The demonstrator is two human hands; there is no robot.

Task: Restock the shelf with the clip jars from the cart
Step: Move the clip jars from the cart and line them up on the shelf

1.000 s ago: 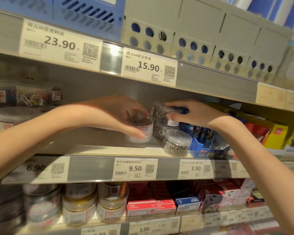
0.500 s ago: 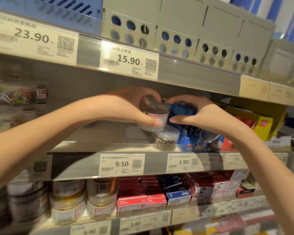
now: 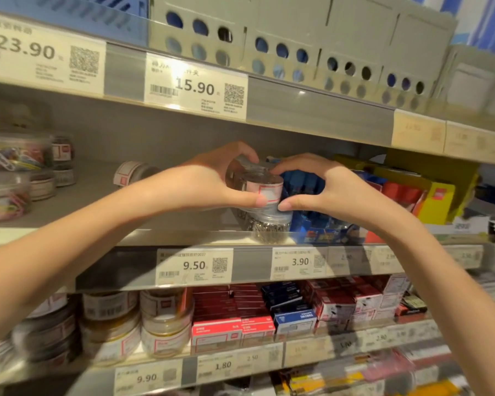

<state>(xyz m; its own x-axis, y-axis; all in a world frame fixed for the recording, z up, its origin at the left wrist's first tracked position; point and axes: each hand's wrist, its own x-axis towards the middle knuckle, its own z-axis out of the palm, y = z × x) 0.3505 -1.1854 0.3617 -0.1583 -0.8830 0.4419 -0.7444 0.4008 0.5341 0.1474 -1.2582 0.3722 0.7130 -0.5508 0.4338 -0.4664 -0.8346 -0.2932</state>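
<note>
A clear clip jar (image 3: 264,190) with a white and red label sits on top of another clear jar of silver clips (image 3: 269,228) at the front of the middle shelf (image 3: 166,237). My left hand (image 3: 212,181) grips the upper jar from the left, thumb on its label and fingers over the lid. My right hand (image 3: 323,190) holds the same jar from the right, thumb low on its side and fingers at the lid's far edge. A further jar (image 3: 132,172) lies on its side deeper in the shelf.
Jars of coloured clips (image 3: 9,178) stand at the shelf's left end. Blue packs (image 3: 314,224) and a yellow box (image 3: 434,198) crowd the right. Below are stacked jars (image 3: 109,330) and red and blue staple boxes (image 3: 254,312). Grey file boxes (image 3: 297,38) fill the shelf above.
The jar in my left hand has been lifted from the shelf floor onto the jar of silver clips. My right hand has come off the stacked jars and now holds it too.
</note>
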